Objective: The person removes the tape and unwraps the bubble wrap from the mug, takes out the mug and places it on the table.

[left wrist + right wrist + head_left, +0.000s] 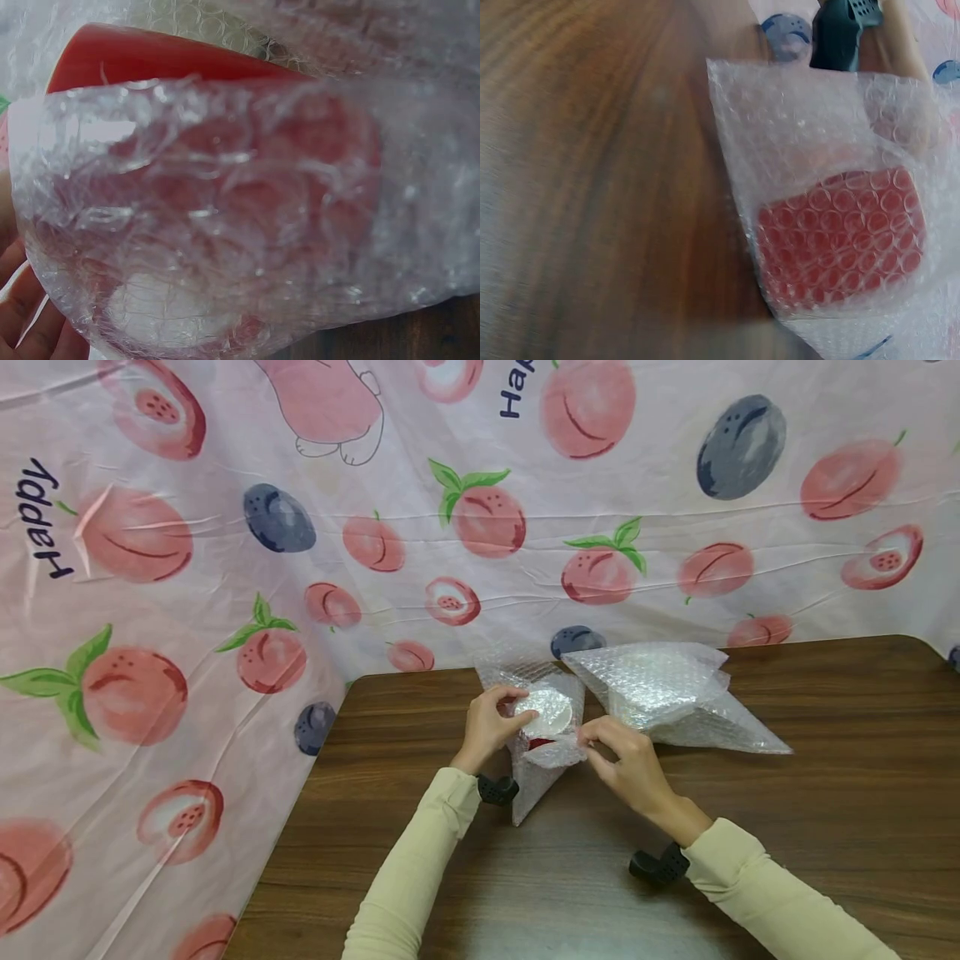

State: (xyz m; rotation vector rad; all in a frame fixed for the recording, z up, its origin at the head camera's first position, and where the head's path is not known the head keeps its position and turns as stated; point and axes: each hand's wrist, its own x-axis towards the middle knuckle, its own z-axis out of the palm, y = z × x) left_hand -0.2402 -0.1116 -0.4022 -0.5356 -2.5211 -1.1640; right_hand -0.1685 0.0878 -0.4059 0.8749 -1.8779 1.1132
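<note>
A red cylinder with a round pale end stands on a sheet of bubble wrap that is partly folded about it. My left hand holds the cylinder from the left, thumb over the near rim of the pale end. In the left wrist view its fingers show beside the wrapped side, and a bare red part lies above the fold. My right hand pinches the wrap's edge at the right. Through the bubbles, the red side shows in the right wrist view.
A second bubble-wrapped bundle lies to the right, near the back edge of the brown wooden table. A fruit-patterned cloth hangs behind the table and along its left. Both wrists wear black camera mounts.
</note>
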